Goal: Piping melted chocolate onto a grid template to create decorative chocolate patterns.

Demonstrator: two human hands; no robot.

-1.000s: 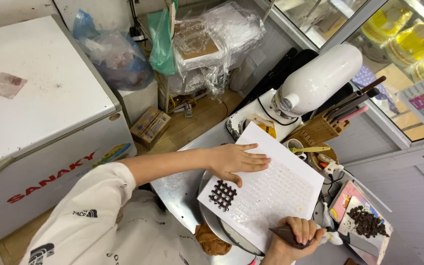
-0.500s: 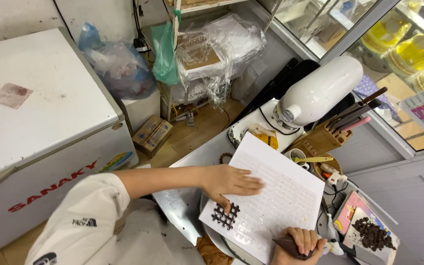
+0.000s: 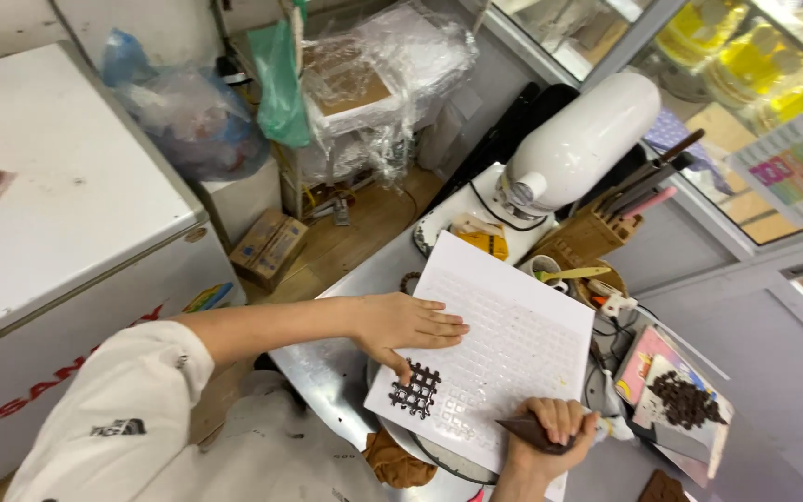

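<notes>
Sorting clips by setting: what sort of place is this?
Likely a small bakery or cake-shop work corner: a white stand mixer, a white mould sheet with a piped chocolate lattice, and a chest freezer.

sheet point(image 3: 504, 349): centre, on the desk point(image 3: 327, 372)
mixer point(image 3: 578, 144): upper right, behind sheet
freezer point(image 3: 58, 242): left side
lattice point(image 3: 416, 390): sheet's lower-left corner

Bright, even daylight across my head view, with soft edges.

From here I see light strongest at the far right, where the glass display case point(image 3: 745, 65) washes out in pale yellow glare. The rounded white stand mixer point(image 3: 580, 141) carries a soft highlight, and the crinkled clear plastic wrap point(image 3: 392, 65) glints. Shadows stay faint under the white embossed sheet point(image 3: 494, 349). Lines bend towards the corners; the near white sleeve point(image 3: 113, 418) looks slightly soft.
</notes>
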